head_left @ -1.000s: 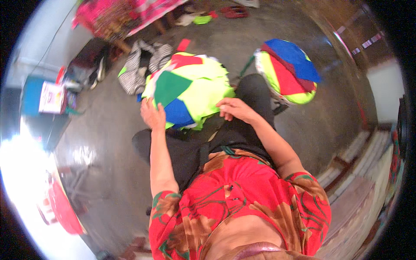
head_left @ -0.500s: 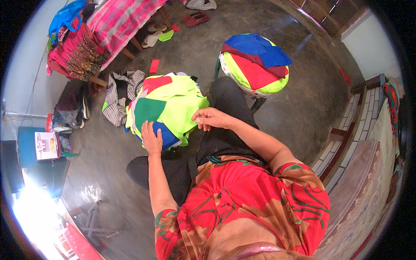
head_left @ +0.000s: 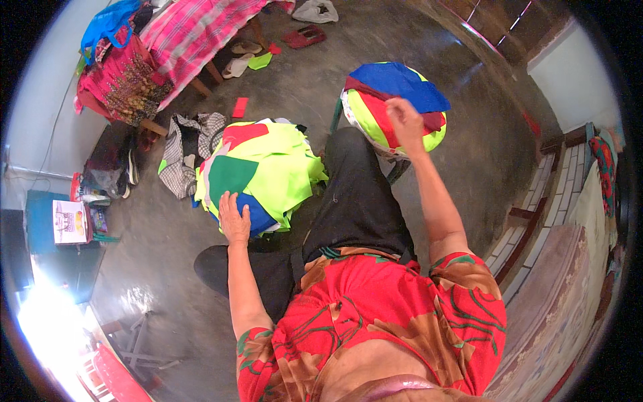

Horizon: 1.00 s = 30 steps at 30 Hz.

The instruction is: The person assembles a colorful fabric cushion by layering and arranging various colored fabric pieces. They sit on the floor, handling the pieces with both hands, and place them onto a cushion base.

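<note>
My left hand point(head_left: 234, 216) lies with fingers spread on the near left edge of a mound of cloth pieces point(head_left: 284, 167). Most of these are neon yellow, with a green piece point(head_left: 232, 174), a red one point(head_left: 245, 135) and a blue one point(head_left: 255, 213) on the outside. To the right, a second heap of cloth rests on a stool, showing a blue piece point(head_left: 392, 77), a maroon one and a red one point(head_left: 370, 108) over neon yellow. Over its near side hovers my right hand point(head_left: 406, 126), fingers loosely bent and apart, no cloth visible in them.
Checked cloth point(head_left: 178, 151) lies on the floor left of the mound. A table with a pink plaid cover point(head_left: 201, 33) stands at the far left, shoes near its legs. A red scrap point(head_left: 240, 107) lies on the floor. A wooden bench point(head_left: 536, 208) is at the right.
My right hand has moved from the right edge of the yellow mound, forward and right, to the heap on the stool. My left hand has stayed on the mound.
</note>
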### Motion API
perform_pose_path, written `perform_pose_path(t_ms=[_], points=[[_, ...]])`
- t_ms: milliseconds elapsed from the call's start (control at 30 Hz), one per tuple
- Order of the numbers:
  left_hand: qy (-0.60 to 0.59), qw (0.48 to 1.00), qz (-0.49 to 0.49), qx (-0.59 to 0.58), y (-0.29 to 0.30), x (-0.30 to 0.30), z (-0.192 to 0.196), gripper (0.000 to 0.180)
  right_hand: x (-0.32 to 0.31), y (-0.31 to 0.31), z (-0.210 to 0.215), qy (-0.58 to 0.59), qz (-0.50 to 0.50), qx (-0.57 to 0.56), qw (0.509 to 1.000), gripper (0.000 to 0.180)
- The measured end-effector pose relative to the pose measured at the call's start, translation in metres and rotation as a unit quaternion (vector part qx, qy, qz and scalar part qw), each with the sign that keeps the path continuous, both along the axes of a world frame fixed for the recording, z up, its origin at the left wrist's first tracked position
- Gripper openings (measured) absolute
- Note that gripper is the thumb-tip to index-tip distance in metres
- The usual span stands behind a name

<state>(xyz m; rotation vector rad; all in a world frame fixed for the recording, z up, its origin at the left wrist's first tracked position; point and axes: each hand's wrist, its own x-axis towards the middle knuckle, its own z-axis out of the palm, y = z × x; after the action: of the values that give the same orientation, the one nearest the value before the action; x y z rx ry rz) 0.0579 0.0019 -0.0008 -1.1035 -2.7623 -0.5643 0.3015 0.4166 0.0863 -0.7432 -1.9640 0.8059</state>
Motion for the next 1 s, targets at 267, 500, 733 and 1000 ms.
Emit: perform_pose_path(t_ms=[267,500,733,1000], points=[[-0.016,1.0,-0.002,0.012,0.003,0.001,0.001,0.047,0.012,0.084,-0.034,-0.267,-0.137,0.162,0.94,0.052],[-0.027,1.0,0.005,0.012,0.003,0.001,0.001,0.047,0.004,0.086,-0.031,-0.378,-0.117,0.136,0.908,0.052],[-0.032,0.999,0.019,0.006,0.002,0.005,0.0,0.047,0.011,0.07,-0.017,-0.395,-0.073,0.208,0.892,0.058],[-0.026,0.999,0.002,0.023,0.001,0.004,0.0,0.047,-0.01,0.083,-0.035,-0.402,-0.141,0.301,0.853,0.019]])
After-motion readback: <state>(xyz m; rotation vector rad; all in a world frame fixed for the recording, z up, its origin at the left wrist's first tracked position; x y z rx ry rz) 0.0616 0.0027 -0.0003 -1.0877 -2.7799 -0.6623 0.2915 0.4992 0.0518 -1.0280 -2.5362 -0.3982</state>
